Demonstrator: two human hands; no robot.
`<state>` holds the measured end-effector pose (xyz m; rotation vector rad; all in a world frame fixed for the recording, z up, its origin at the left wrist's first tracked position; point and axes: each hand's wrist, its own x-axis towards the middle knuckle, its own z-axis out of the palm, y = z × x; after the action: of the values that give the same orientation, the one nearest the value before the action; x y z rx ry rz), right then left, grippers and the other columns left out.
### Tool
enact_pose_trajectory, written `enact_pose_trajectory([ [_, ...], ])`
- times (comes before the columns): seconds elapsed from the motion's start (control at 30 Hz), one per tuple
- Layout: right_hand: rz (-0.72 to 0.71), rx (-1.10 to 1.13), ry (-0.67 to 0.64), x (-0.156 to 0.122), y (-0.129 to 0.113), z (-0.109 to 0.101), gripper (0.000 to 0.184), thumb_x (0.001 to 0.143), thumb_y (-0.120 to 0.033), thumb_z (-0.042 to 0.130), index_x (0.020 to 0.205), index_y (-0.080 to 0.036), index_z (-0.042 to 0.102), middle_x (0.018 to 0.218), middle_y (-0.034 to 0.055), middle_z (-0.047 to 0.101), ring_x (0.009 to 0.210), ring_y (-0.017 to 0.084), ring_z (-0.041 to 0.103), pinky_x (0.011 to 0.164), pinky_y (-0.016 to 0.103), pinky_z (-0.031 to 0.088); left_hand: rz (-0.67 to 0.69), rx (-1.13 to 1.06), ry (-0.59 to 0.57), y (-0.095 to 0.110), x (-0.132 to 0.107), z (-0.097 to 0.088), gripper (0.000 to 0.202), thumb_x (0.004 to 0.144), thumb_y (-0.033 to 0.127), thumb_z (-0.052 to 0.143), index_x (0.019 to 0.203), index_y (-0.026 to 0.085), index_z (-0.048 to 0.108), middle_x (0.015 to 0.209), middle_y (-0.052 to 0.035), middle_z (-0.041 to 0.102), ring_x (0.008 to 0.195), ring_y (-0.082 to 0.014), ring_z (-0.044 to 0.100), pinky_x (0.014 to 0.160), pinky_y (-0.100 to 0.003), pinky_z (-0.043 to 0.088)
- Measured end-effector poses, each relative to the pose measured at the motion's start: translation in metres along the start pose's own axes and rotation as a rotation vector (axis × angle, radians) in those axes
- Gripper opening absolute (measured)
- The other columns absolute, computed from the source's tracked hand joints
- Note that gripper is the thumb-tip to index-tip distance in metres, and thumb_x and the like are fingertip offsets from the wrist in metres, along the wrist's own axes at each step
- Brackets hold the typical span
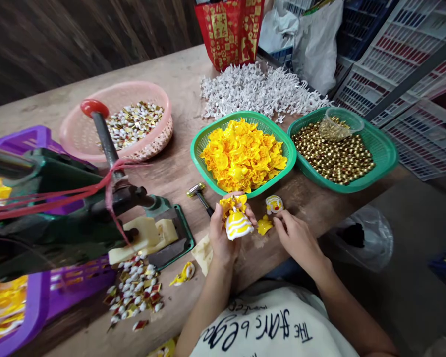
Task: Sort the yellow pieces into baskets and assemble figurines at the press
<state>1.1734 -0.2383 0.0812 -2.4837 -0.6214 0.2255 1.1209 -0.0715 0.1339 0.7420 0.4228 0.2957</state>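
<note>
Table (pixel 178 94): bare worn wood, scuffed, carrying everything below.
Press (pixel 96 208): dark green cast metal, long lever with a red knob, red cord tied round it, cream block on the base plate.
Purple crate (pixel 40 297): rigid plastic lattice, yellow printed foil inside.
Pink basket (pixel 115 119): soft woven plastic, partly filled with small red, white and gold finished pieces; more of the same in a loose pile (pixel 134 292) beside the press, so judged well under way.
Yellow petals (pixel 241 153): crinkled glossy foil, heaped high in a green mesh basket (pixel 290 146); large stock left.
Gold beads (pixel 334 156): round, shiny, filling a second green basket, a clear cup resting on top.
White pieces (pixel 260 89): small branched plastic, spread in a flat heap.
Left hand (pixel 223 233): closed on a yellow-and-white striped ornament (pixel 238 223), bell-shaped, yellow foil bunched at its top, held just above the table edge.
Right hand (pixel 297 238): fingers curled, tips on the table just beside a loose yellow scrap (pixel 264 226); gripping nothing visible.
Second ornament (pixel 274 204): lying near the petal basket.
</note>
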Motion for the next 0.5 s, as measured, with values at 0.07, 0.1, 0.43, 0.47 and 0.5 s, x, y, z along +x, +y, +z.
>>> enact_pose_trajectory([
  [0.07,-0.071,0.043,0.030,-0.004,-0.001,0.002,0.019,0.099,-0.029,0.045,0.102,-0.020,0.061,0.097,0.0090,0.072,0.084,0.023,0.071,0.074,0.033,0.053,0.008,-0.006,0.000,0.001,0.000,0.000,0.049,0.082,0.061,0.060,0.103,0.017,0.067,0.071,-0.0037,0.067,0.072,-0.0219,0.072,0.067,-0.034,0.060],
  [0.1,-0.103,0.038,0.034,-0.006,-0.003,0.005,0.019,0.098,-0.030,0.047,0.106,-0.019,0.061,0.103,0.0106,0.071,0.088,0.024,0.070,0.076,0.035,0.054,0.008,-0.006,-0.003,0.001,0.000,0.001,0.049,0.082,0.061,0.060,0.103,0.017,0.067,0.071,-0.0037,0.067,0.072,-0.0219,0.072,0.067,-0.034,0.059],
  [0.43,-0.174,0.011,0.049,-0.006,-0.007,0.019,0.026,0.083,-0.021,0.065,0.108,-0.018,0.058,0.106,0.0132,0.064,0.101,0.031,0.064,0.087,0.049,0.057,0.099,0.015,-0.046,-0.004,-0.001,-0.003,0.047,0.082,0.055,0.065,0.112,0.019,0.063,0.085,-0.0053,0.070,0.079,-0.0207,0.070,0.072,-0.033,0.056],
  [0.47,-0.158,0.096,0.084,-0.005,-0.005,0.015,0.025,0.082,-0.023,0.067,0.106,-0.018,0.058,0.103,0.0119,0.065,0.099,0.030,0.064,0.086,0.047,0.057,0.119,0.021,-0.060,-0.005,-0.001,-0.003,0.046,0.082,0.055,0.066,0.112,0.020,0.063,0.086,-0.0056,0.070,0.080,-0.0208,0.070,0.073,-0.033,0.056],
  [0.5,-0.137,0.199,0.123,-0.004,-0.004,0.011,0.026,0.082,-0.025,0.069,0.105,-0.019,0.058,0.101,0.0104,0.065,0.095,0.027,0.065,0.084,0.044,0.058,0.141,0.033,-0.075,-0.007,-0.001,-0.003,0.046,0.082,0.055,0.067,0.112,0.020,0.063,0.087,-0.0058,0.070,0.080,-0.0206,0.070,0.074,-0.032,0.055],
])
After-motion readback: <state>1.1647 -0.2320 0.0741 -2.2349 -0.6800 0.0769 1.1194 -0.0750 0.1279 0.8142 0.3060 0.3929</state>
